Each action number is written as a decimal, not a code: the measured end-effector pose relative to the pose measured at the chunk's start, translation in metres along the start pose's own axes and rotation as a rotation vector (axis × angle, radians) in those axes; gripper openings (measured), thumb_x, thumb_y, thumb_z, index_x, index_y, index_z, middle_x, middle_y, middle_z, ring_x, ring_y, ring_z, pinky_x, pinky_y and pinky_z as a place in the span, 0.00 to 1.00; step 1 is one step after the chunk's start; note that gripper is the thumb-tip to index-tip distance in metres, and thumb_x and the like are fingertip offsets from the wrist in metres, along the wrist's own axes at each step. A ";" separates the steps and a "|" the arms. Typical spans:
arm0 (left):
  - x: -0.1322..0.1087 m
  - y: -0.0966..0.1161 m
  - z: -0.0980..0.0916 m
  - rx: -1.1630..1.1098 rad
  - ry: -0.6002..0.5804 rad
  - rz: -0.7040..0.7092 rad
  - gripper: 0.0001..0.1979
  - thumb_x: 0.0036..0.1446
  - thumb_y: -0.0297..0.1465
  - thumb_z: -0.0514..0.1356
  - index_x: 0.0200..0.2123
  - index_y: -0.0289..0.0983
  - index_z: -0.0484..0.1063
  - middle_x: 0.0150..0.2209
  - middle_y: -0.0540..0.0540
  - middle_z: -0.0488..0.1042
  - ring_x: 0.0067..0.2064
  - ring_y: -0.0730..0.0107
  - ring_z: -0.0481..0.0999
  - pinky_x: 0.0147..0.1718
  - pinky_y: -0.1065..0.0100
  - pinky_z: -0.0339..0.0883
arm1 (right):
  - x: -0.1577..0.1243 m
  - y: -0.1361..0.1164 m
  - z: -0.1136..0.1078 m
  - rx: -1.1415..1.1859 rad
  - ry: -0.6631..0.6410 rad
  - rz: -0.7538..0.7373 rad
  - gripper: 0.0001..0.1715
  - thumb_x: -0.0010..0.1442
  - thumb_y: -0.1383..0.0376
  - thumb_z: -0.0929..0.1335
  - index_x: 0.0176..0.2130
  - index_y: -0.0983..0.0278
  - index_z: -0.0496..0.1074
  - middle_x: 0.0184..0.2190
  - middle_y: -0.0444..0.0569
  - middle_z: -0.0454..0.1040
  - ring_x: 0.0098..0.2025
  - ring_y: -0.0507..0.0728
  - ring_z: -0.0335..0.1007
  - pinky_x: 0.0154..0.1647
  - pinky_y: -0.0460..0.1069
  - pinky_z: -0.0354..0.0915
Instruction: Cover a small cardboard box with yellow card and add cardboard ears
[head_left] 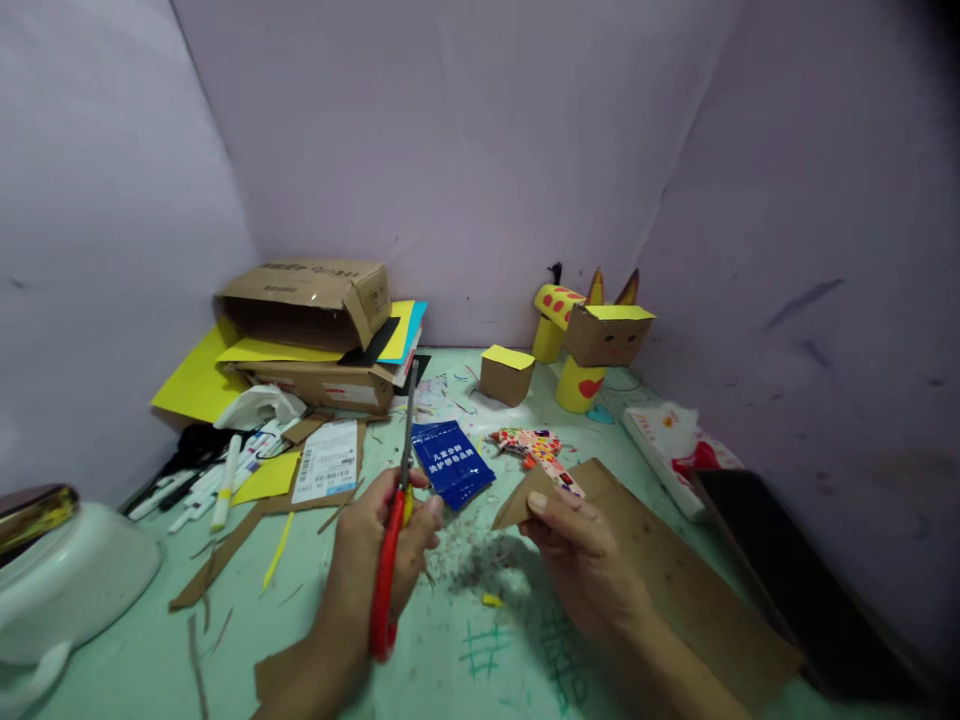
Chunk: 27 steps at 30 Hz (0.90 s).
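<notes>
My left hand is closed round a pair of scissors with red handles, its blades pointing up and away from me and seemingly together. Between the thumb and fingers of my right hand is a small pointed piece of cardboard. Behind and beside that hand lies a larger cardboard sheet. Beyond my hands a blue packet with white lettering rests on the table, and a colourful spotted paper piece is just to its right.
Cardboard boxes and coloured paper stand back left, near markers and scraps. A small yellow-topped box and a cardboard animal figure are at the back. A white bowl is left; a tissue pack and dark tablet-like slab are right.
</notes>
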<state>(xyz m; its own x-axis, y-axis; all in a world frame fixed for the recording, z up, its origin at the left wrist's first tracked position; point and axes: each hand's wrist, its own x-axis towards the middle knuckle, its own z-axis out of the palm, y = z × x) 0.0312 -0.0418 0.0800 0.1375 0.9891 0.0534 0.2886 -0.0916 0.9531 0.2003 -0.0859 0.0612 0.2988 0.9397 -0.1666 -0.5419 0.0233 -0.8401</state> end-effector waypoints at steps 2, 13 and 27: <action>-0.006 0.001 0.006 -0.088 -0.048 -0.006 0.16 0.49 0.38 0.61 0.39 0.38 0.64 0.23 0.52 0.74 0.23 0.70 0.73 0.21 0.72 0.66 | -0.002 0.003 -0.001 -0.035 -0.034 0.002 0.11 0.43 0.60 0.74 0.21 0.66 0.75 0.20 0.46 0.73 0.24 0.52 0.65 0.27 0.46 0.61; -0.014 -0.005 0.008 0.298 -0.183 0.193 0.12 0.58 0.38 0.52 0.41 0.39 0.67 0.25 0.50 0.74 0.24 0.69 0.73 0.26 0.70 0.67 | -0.003 0.006 -0.002 0.028 0.021 -0.134 0.07 0.45 0.61 0.74 0.26 0.63 0.77 0.22 0.44 0.74 0.25 0.52 0.67 0.29 0.46 0.62; -0.014 0.010 -0.003 0.526 -0.425 0.291 0.28 0.53 0.29 0.50 0.59 0.42 0.58 0.53 0.41 0.70 0.51 0.57 0.72 0.47 0.60 0.66 | -0.004 -0.009 -0.005 0.001 0.013 -0.332 0.08 0.46 0.60 0.74 0.29 0.61 0.78 0.24 0.42 0.74 0.29 0.50 0.66 0.34 0.44 0.63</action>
<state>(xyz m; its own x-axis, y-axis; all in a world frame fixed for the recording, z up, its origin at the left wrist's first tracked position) 0.0294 -0.0559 0.0898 0.6025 0.7958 0.0604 0.5860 -0.4925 0.6434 0.2079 -0.0916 0.0672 0.4690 0.8763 0.1099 -0.4137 0.3280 -0.8493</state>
